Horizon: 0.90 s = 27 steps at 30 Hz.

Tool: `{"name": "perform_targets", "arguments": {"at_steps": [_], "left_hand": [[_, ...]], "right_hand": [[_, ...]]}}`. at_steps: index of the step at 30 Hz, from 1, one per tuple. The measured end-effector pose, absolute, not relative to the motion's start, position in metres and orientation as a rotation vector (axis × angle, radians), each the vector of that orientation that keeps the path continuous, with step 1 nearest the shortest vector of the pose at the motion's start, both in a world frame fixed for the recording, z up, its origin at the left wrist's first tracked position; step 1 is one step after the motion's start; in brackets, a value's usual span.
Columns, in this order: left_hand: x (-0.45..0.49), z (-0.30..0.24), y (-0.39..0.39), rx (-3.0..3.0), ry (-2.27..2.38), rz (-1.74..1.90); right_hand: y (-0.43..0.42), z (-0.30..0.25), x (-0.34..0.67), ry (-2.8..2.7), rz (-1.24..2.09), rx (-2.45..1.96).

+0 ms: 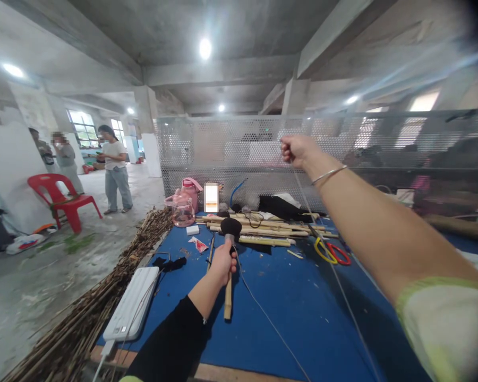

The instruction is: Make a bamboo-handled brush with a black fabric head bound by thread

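Note:
My left hand (223, 261) is closed around a bamboo stick (228, 302) topped by a round black head (231, 227). A pale band shows just under the head. From there a thin cord (263, 310) runs down to the lower right, out of view. Raised high at the right, my right hand (298, 151) pinches a thin line (340, 286) that drops past the forearm toward the bottom edge; whether it is the same cord cannot be made out. Right of the stick lie scissors (330, 253) with yellow and red handles.
Bamboo sticks (263, 229) lie across the back of the blue table (287, 339). A pink jug (183, 209), a lit phone (211, 199) and a white power bank (131, 305) stand or lie on it. Behind rises a perforated metal screen (223, 138). Thin stalks (115, 281) heap at left; people (115, 154) stand beyond.

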<state>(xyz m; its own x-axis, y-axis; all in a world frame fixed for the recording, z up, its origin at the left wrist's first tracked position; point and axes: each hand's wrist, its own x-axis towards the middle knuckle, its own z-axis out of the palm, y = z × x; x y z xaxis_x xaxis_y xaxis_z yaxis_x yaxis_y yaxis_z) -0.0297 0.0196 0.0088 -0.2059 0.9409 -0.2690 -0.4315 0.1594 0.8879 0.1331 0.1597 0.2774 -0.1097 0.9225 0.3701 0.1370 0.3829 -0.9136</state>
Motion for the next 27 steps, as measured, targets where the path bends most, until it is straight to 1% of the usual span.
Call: {"name": "perform_targets", "arguments": {"at_steps": [3,5,6,8,10,11,12,13,14,15,17,19,22,27], "left_hand": [[-0.030,0.009,0.020,0.613,1.173,1.373],[-0.030,0.010,0.019,0.637,1.183,1.356],[-0.029,0.011,0.018,0.657,1.191,1.350],[-0.028,0.013,0.016,0.718,1.214,1.339],[-0.026,0.015,0.012,0.808,1.252,1.337],[-0.025,0.016,0.010,0.863,1.273,1.341],[-0.023,0.017,0.007,0.923,1.293,1.350],[-0.021,0.019,0.004,0.982,1.310,1.362],[-0.018,0.021,0.001,1.032,1.320,1.375],[-0.016,0.023,-0.001,1.094,1.330,1.387],[-0.010,0.029,-0.005,1.281,1.374,1.395],[-0.004,0.034,-0.005,1.522,1.443,1.374],[0.002,0.040,0.000,1.756,1.535,1.368],[0.000,0.045,0.009,1.783,1.638,1.398]], "right_hand": [[0.143,0.302,0.154,-1.611,0.801,-1.009],[0.131,0.295,0.168,-1.768,0.694,-1.127],[0.125,0.283,0.174,-1.859,0.653,-1.202],[0.110,0.245,0.184,-1.979,0.672,-1.319],[0.094,0.193,0.192,-2.108,0.655,-1.483],[0.086,0.166,0.195,-2.122,0.587,-1.537],[0.077,0.141,0.196,-2.205,0.451,-1.570],[0.069,0.118,0.195,-2.316,0.455,-1.533],[0.062,0.097,0.193,-2.419,0.648,-1.410],[0.055,0.081,0.188,-2.421,0.933,-1.270],[0.044,0.057,0.173,-2.228,1.444,-1.037],[0.038,0.044,0.152,-2.045,1.645,-0.894],[0.039,0.035,0.128,-1.900,1.678,-0.864],[0.045,0.030,0.129,-1.760,1.473,-0.967]]}}
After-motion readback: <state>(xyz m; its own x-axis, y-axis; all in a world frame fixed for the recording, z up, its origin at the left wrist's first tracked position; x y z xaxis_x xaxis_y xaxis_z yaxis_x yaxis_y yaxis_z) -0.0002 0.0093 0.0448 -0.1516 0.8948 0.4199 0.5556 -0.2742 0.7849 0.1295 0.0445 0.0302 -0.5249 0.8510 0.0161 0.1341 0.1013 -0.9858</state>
